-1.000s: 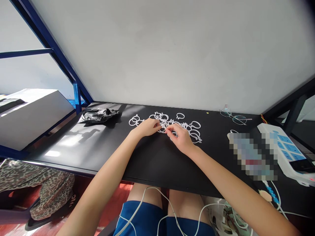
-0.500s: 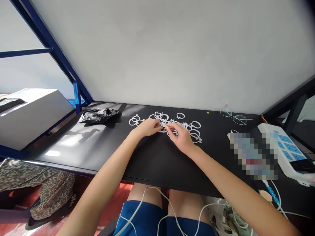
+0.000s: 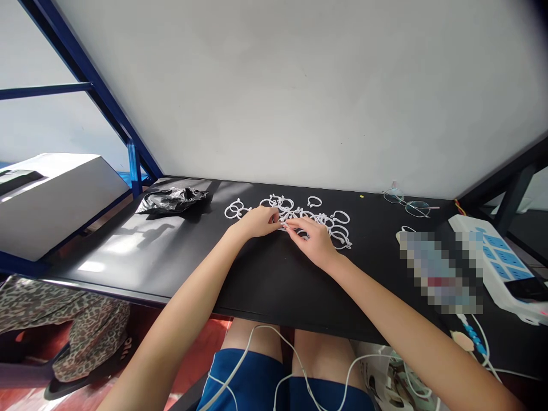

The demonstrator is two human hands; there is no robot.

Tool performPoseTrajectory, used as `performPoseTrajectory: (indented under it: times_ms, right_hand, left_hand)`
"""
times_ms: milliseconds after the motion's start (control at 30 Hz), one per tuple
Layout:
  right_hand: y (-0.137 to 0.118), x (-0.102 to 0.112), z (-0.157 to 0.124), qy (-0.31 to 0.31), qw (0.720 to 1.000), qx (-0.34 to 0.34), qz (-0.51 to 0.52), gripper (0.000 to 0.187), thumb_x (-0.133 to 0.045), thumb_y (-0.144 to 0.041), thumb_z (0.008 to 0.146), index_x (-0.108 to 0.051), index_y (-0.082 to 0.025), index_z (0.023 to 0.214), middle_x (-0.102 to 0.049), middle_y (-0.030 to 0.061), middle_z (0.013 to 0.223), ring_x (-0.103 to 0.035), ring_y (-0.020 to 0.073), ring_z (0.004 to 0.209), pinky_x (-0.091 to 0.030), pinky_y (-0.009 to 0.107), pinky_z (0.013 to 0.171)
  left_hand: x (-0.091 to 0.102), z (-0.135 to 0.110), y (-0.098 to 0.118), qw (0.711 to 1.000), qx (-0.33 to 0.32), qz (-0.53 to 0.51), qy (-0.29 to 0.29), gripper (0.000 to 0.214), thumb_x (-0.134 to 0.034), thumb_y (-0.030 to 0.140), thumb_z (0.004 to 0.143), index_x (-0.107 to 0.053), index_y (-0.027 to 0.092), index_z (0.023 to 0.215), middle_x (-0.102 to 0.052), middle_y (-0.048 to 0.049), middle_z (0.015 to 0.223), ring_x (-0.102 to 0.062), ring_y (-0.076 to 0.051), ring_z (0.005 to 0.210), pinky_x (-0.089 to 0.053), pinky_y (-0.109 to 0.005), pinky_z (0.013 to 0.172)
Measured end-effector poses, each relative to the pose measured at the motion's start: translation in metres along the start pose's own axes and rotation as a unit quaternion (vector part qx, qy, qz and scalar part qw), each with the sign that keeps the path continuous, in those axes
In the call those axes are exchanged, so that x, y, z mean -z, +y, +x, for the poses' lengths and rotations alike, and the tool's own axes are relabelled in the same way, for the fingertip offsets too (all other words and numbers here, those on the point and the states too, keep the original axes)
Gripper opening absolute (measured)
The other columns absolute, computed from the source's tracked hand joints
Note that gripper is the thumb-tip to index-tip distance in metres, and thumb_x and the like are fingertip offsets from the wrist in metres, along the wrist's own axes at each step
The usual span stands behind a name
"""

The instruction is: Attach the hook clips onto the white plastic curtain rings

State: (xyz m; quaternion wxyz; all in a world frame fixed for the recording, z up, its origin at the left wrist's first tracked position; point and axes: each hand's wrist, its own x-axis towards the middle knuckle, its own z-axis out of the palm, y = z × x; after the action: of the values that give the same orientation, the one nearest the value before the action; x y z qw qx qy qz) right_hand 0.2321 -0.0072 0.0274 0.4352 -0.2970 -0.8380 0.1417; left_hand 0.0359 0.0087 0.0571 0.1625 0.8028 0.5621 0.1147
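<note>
Several white plastic rings (image 3: 338, 224) lie scattered in a loose pile on the black table (image 3: 265, 274). My left hand (image 3: 257, 221) rests on the pile's left side, its fingers curled and pinched on a white ring. My right hand (image 3: 314, 240) sits just to the right, fingertips pressed together on the same small white ring where the two hands meet. More rings (image 3: 234, 209) lie to the left of my left hand.
A crumpled black plastic bag (image 3: 171, 201) lies at the table's back left. Glasses (image 3: 406, 202) sit at the back right. A white and blue power strip (image 3: 496, 257) and cables lie at the right. A grey box (image 3: 51, 200) stands left of the table.
My right hand's fingertips have slid left toward my left hand, so the two hands now meet over the rings. The rings pile has barely shifted.
</note>
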Motion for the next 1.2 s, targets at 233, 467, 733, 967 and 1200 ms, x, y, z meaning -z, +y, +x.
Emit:
performPoseTrajectory:
  times_ms: [233, 467, 733, 967, 1200]
  right_hand:
    - [0.0005, -0.0007, -0.0011, -0.043, 0.999, -0.033, 0.005, 0.021, -0.056, -0.020, 0.089, -0.067, -0.024, 0.106, -0.072, 0.0038, 0.093, -0.070, 0.0190, 0.086, -0.058, 0.035, 0.081]
    - [0.0003, -0.0026, -0.0018, -0.089, 0.995, -0.042, 0.003, 0.016, -0.059, -0.016, 0.086, -0.068, -0.022, 0.097, -0.071, 0.0043, 0.091, -0.069, 0.0184, 0.082, -0.057, 0.035, 0.079]
    - [0.0005, -0.0037, -0.0019, -0.106, 0.993, -0.040, -0.010, 0.013, -0.060, -0.016, 0.085, -0.068, -0.023, 0.092, -0.070, 0.0040, 0.087, -0.067, 0.0181, 0.080, -0.055, 0.034, 0.076]
    - [-0.0010, -0.0039, -0.0017, -0.099, 0.995, -0.030, -0.003, 0.011, -0.059, -0.018, 0.086, -0.068, -0.022, 0.090, -0.069, 0.0042, 0.086, -0.066, 0.0180, 0.078, -0.055, 0.035, 0.075]
    - [-0.0001, -0.0035, -0.0012, -0.101, 0.994, -0.034, -0.012, 0.013, -0.056, -0.014, 0.086, -0.066, -0.022, 0.087, -0.067, 0.0036, 0.082, -0.064, 0.0173, 0.076, -0.054, 0.033, 0.074]
  left_hand:
    - [0.0001, -0.0003, -0.0003, 1.000, 0.006, 0.006, -0.005, 0.011, -0.050, 0.028, 0.081, -0.059, 0.021, 0.084, -0.066, -0.0015, 0.077, -0.057, -0.016, 0.064, -0.037, -0.025, 0.057]
    - [0.0001, -0.0007, 0.0007, 1.000, 0.012, 0.003, -0.003, 0.016, -0.050, 0.035, 0.084, -0.056, 0.020, 0.081, -0.064, -0.0018, 0.073, -0.056, -0.017, 0.063, -0.036, -0.025, 0.056]
    - [0.0002, -0.0019, 0.0033, 1.000, 0.016, 0.010, -0.004, 0.021, -0.050, 0.040, 0.086, -0.055, 0.020, 0.080, -0.064, -0.0022, 0.073, -0.056, -0.017, 0.063, -0.036, -0.025, 0.056]
    - [0.0015, -0.0026, 0.0053, 1.000, 0.017, 0.012, -0.006, 0.022, -0.051, 0.042, 0.085, -0.055, 0.020, 0.081, -0.064, -0.0027, 0.073, -0.057, -0.018, 0.064, -0.037, -0.025, 0.056]
    - [0.0001, -0.0022, 0.0040, 1.000, 0.013, 0.013, 0.000, 0.020, -0.050, 0.039, 0.084, -0.054, 0.020, 0.080, -0.064, -0.0024, 0.072, -0.056, -0.017, 0.062, -0.036, -0.026, 0.055]
